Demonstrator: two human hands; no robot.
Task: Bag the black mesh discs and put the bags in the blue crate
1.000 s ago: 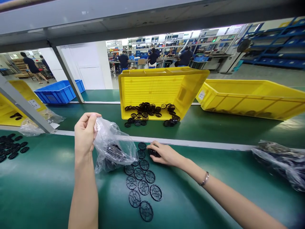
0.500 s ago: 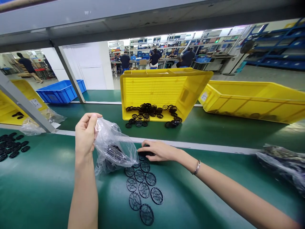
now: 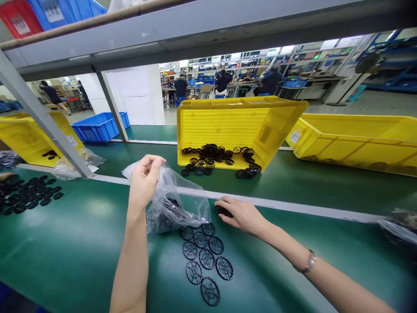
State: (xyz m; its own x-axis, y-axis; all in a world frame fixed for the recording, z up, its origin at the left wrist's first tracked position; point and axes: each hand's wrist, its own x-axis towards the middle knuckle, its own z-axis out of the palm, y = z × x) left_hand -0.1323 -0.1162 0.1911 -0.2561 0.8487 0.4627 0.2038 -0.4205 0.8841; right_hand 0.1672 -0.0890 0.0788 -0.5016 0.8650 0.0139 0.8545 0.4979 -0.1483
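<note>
My left hand [image 3: 146, 176] pinches the rim of a clear plastic bag [image 3: 192, 202] and holds it up. Dark parts [image 3: 172, 211] show through the lower part of the bag, too blurred to count. To the right of the bag, my right hand [image 3: 243, 213] is closed on black spoked discs [image 3: 224, 211]; how many is hidden by the fingers. Flat on the green tabletop [image 3: 260, 269], below the bag, lie several more black spoked rings [image 3: 206, 259], the top ones partly covered by the bag.
A tilted yellow bin [image 3: 221, 124] with several black discs [image 3: 213, 152] stands behind the bag. Another yellow bin [image 3: 358, 143] is at right, a blue crate [image 3: 99, 126] at left. Loose discs [image 3: 32, 193] lie left, near another person's hand [image 3: 5, 176]. A shelf beam [image 3: 195, 34] crosses above.
The view has swung left, so things sit further right. My right hand, still closed on black discs, has drawn away from the bag to the right. My left hand keeps its grip.
</note>
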